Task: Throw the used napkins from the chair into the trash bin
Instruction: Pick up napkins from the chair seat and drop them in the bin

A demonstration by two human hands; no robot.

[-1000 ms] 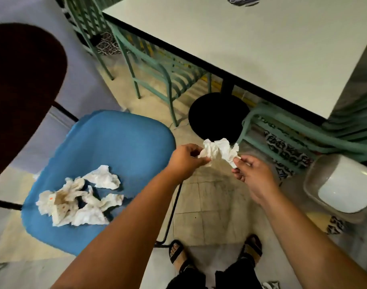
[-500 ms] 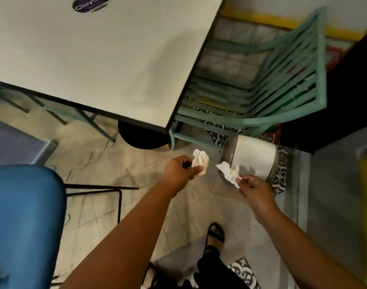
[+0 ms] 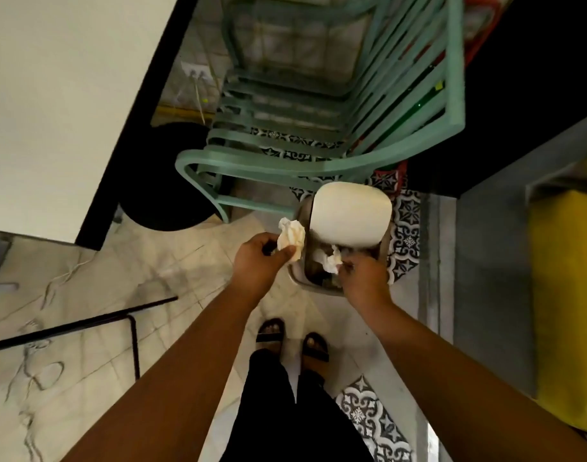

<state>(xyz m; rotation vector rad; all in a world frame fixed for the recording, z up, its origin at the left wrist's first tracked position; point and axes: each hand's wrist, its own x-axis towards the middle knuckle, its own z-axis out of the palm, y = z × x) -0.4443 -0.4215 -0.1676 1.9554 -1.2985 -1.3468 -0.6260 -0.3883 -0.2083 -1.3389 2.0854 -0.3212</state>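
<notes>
A white table with a black edge fills the upper left of my view, its round black base on the floor beneath. Beside it stands a mint-green slatted chair. My feet in black sandals rest on pale marbled floor tiles, with patterned black-and-white tiles nearby. A thin black metal frame crosses the floor on my left. Something yellow stands on my right.

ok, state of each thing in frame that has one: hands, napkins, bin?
left hand: grips a crumpled napkin, beside the bin
right hand: pinches a second napkin over the bin opening
trash bin: upright, white swing lid tilted, opening showing
</notes>
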